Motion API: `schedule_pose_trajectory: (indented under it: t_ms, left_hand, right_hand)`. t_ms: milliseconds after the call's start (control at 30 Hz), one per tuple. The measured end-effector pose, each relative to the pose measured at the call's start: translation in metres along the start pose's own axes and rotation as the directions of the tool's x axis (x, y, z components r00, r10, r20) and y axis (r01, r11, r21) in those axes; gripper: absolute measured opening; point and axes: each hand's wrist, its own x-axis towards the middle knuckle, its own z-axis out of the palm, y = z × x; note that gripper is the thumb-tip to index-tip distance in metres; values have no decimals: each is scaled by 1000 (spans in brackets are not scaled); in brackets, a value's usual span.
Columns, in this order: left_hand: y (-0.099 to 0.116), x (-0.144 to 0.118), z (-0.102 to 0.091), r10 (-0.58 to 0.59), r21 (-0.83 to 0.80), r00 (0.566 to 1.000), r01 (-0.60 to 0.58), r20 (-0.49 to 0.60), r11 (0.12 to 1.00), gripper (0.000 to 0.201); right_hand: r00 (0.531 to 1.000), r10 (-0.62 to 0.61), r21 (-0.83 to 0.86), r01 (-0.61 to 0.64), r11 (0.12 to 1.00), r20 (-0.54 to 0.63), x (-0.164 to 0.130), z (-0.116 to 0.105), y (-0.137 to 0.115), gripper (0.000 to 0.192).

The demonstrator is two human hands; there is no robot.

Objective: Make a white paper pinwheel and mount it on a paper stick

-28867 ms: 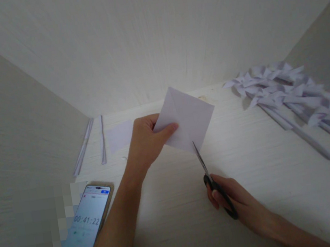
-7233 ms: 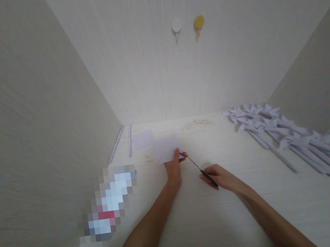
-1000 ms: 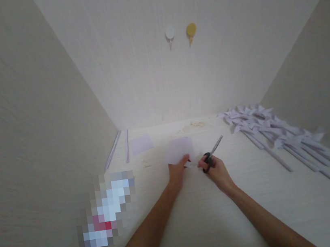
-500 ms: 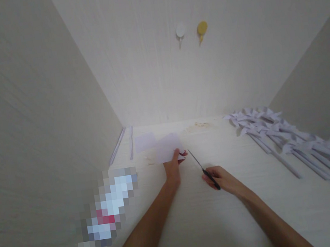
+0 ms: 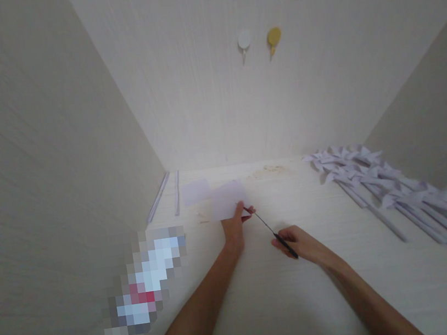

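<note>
So the setup is a pale wooden desk point(image 5: 268, 305) boxed in by walls on three sides, with a big pile of finished paper pinwheels point(image 5: 379, 181) on rolled sticks fanned along the right. A spare paper square point(image 5: 196, 191) and two rolled paper sticks point(image 5: 169, 193) sit at the far left, and there's a blurred-out phone point(image 5: 146, 281) near left. Two little hooks point(image 5: 258, 40), one white and one yellow, are up on the back wall.

The step looks like cutting slits into the sheet. The left hand point(image 5: 234, 227) pinches the near right corner of a square paper sheet point(image 5: 228, 198), held up just over the desk at centre. The right hand point(image 5: 301, 244) is closed through the handles of black-handled scissors point(image 5: 272, 233), with the tips right at that pinched corner; I can't tell if the blades are apart or together. My guess is the next move needs a short, straight snip toward the middle without going all the way.

Compared to half a second ago, the tips have slid in from just beside the corner to touching it. A second ago the scissors pointed off to the far right.
</note>
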Motion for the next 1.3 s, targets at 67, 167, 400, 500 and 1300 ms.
schedule_pose_trajectory:
  t_ms: [67, 167, 400, 500, 1300]
  left_hand:
    - [0, 0, 0, 2, 8, 1000, -2, 4, 1000, 28]
    - [-1, 0, -1, 9, 21, 1000, -10, 20, 1000, 28]
    - [-1, 0, -2, 11, 46, 999, -13, 36, 999, 27]
    - [0, 0, -1, -3, 55, 1000, 2, 21, 999, 28]
    - [-5, 2, -2, 16, 43, 1000, -17, 20, 999, 28]
  right_hand:
    - [1000, 4, 10, -4, 1000, 3, 0, 0, 0, 36]
    - [1000, 5, 17, -5, 1000, 7, 1, 0, 1, 36]
    - [1000, -5, 1, 5, 1000, 2, 2, 0, 3, 37]
    - [1000, -10, 15, 10, 1000, -1, 1, 1, 2, 37]
    - [1000, -7, 10, 7, 1000, 11, 3, -1, 4, 38]
